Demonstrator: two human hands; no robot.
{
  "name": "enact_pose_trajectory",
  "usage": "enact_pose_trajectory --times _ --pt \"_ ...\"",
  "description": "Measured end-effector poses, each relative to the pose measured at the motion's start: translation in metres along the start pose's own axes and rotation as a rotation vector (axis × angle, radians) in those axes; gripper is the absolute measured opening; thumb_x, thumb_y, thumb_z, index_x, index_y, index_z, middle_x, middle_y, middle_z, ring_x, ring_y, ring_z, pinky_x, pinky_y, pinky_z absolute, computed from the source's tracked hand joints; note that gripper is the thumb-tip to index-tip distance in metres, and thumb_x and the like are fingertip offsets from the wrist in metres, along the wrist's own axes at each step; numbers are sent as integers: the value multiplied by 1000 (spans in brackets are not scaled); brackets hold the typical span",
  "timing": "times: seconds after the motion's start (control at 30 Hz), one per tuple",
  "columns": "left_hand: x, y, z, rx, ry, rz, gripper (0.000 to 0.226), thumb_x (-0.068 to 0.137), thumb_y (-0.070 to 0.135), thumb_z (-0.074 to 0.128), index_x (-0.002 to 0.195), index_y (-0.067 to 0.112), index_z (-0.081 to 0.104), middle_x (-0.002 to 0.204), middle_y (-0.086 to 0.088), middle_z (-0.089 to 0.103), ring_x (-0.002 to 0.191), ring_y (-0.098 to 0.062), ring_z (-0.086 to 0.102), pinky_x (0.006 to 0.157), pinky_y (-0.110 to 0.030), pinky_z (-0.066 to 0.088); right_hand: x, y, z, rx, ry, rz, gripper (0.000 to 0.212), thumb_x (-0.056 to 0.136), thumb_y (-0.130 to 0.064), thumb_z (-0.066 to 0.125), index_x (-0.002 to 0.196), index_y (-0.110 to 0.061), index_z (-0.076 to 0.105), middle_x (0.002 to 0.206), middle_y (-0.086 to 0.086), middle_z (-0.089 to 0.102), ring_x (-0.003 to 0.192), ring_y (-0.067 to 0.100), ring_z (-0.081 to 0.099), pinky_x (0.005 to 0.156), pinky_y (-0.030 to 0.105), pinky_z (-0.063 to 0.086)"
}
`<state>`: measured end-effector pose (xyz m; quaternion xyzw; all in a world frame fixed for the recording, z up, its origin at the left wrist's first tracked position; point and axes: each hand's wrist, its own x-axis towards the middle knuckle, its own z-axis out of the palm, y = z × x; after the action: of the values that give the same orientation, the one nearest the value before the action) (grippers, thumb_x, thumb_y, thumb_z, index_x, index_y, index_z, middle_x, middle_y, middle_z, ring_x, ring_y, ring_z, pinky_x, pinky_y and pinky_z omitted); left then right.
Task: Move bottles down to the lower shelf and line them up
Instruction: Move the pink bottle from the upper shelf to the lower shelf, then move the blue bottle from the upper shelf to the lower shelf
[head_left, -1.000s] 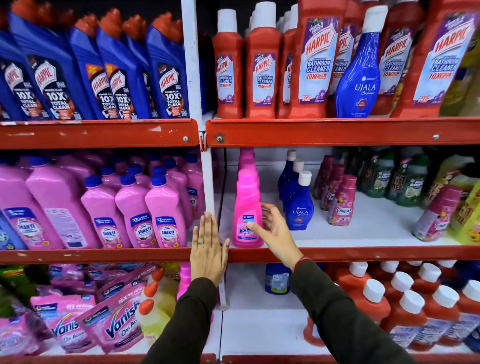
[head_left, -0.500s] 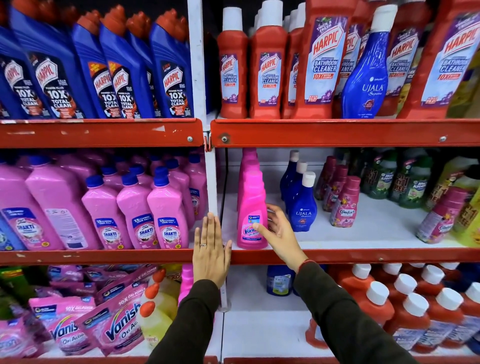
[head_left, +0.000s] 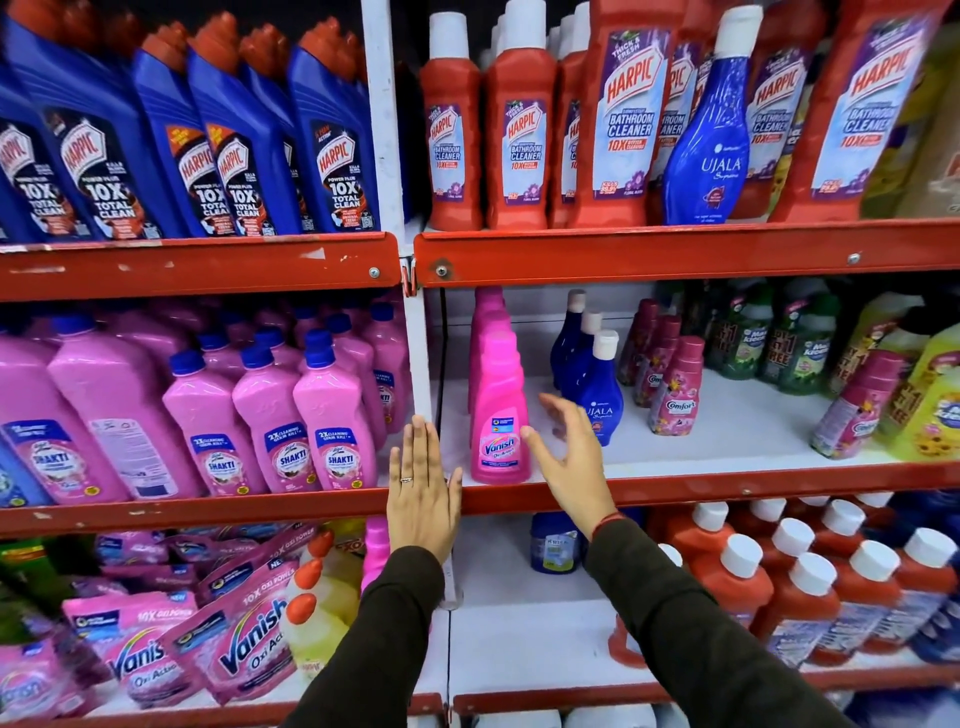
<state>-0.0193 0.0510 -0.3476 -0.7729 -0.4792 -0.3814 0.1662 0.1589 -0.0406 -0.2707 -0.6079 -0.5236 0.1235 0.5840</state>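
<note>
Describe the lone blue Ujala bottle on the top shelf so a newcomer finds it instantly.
Start at the top shelf, right of the white upright. Among the red Harpic Bathroom Cleaner bottles stands the Ujala bottle: the only blue, curvy one there, with a white cap.

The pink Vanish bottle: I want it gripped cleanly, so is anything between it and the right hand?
Nothing visible. The right hand is open beside the pink Vanish bottle, thumb near its label, with bare shelf between them. The blue Ujala bottle stands just behind the fingers, not in the way. The left hand rests flat on the shelf edge.
</note>
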Motion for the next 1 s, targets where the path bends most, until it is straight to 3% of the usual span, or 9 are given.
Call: enact_pose_trajectory --times 0.13,0.27,0.37,0.5,0.63,0.77,0.83,0.93,1.0 --pt "2 10 -13 -29 19 3 71 103 37 23 159 3 -4 168 -15 -13 157 -23 -9 127 -37 -9 -2 -11 -31 -252 222 -178 48 99 -30 55 144 -20 42 150 0 41 142 16 38 115 31 37" --pt "34 41 -39 -131 87 45 66 106 40 11 159 8 -11 167 -10 -22 157 -22 -12 127 -38 -7 7 -27 -68 -451 379 -267 55 99 -30 52 149 -14 36 161 5 29 155 24 13 125 48 17" --pt "66 68 -62 -148 171 65 67 105 37 20 160 9 -9 167 -5 -23 156 -20 -13 127 -39 -6 17 -44 -98 -528 447 -337 60 98 -28 54 152 -11 33 165 7 21 156 29 5 126 51 4" --pt "108 110 -94 -170 264 92 73 103 33 31 159 12 -10 167 -4 -20 156 -18 -16 127 -38 -9 33 -67 -137 -568 497 -384 63 99 -33 51 153 -10 30 166 7 17 157 29 2 126 52 2" --pt "148 145 -122 -156 330 129 66 106 34 27 160 10 -2 168 -5 -6 157 -21 -7 127 -40 -7 56 -87 -176 -565 534 -413 62 101 -34 49 154 -10 28 166 5 19 157 26 5 127 48 3" --pt "187 163 -140 -120 381 125 64 106 34 28 161 8 5 169 -9 7 157 -26 5 128 -41 -2 85 -111 -205 -520 432 -507 58 103 -30 45 155 -9 27 165 7 24 155 23 15 127 40 13" --pt "198 165 -142 -97 368 120 63 107 35 27 161 8 7 170 -10 7 157 -26 4 128 -43 1 100 -126 -212 -456 342 -508 58 104 -28 43 156 -9 25 164 8 23 154 20 18 125 24 11" --pt "205 166 -140 -52 340 125 63 107 36 22 161 8 8 171 -9 5 157 -21 -2 128 -40 -5 127 -143 -217 -342 215 -438 57 105 -25 40 156 -6 21 164 11 21 153 18 18 109 -3 0" --pt "206 165 -137 -25 345 130 62 107 36 22 161 9 8 171 -8 4 157 -17 -8 128 -39 -6 144 -150 -218 -283 136 -372 58 105 -21 40 156 -4 20 164 13 22 153 22 19 108 -2 1"
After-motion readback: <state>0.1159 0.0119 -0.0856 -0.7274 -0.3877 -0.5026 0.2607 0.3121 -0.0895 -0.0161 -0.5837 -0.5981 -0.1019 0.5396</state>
